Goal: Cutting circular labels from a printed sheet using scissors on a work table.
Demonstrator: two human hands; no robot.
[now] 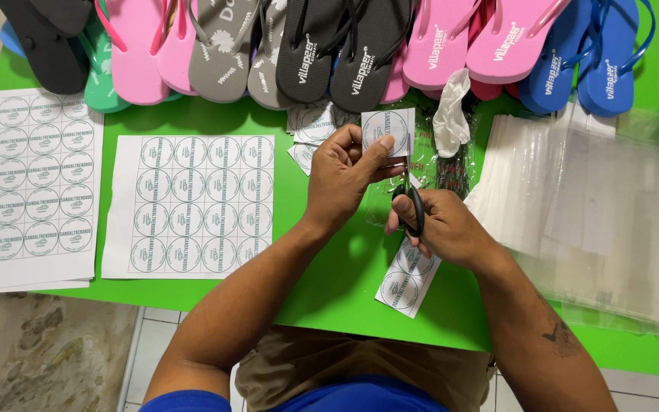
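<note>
My left hand pinches a small white square label printed with a round green mark, held above the green table. My right hand grips black-handled scissors, whose blades point up towards the label's lower edge. A strip of uncut labels hangs down under my right hand. Several cut labels lie on the table just beyond my left hand.
Sheets of round printed labels and a stack of more sheets lie to the left. Flip-flops in pink, grey, black, blue line the far edge. Clear plastic bags are piled at right. A crumpled white bag lies nearby.
</note>
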